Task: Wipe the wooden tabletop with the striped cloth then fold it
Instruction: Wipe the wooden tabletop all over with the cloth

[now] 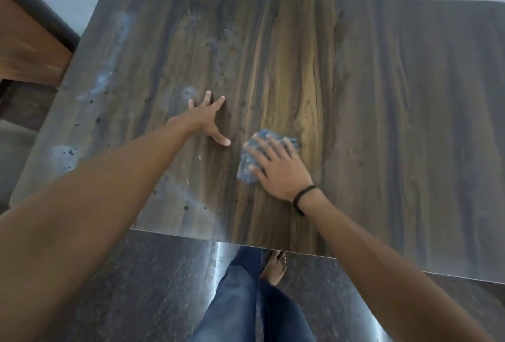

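Two bare forearms (82, 218) reach over the near edge of the wooden tabletop (382, 95). One striped cloth (244, 162), bunched and blurred, lies mid-surface toward that edge, mostly hidden under the right hand (276, 166), whose straight fingers (266, 147) press it down. Just left, the left hand (207, 120) rests splayed, grasping nothing.

The person is wearing a thin black band (303, 199) on the wrist of the right hand (278, 169). Long blue jeans (246, 300) are covering the legs, and one bare foot (274, 266) is showing beside them.
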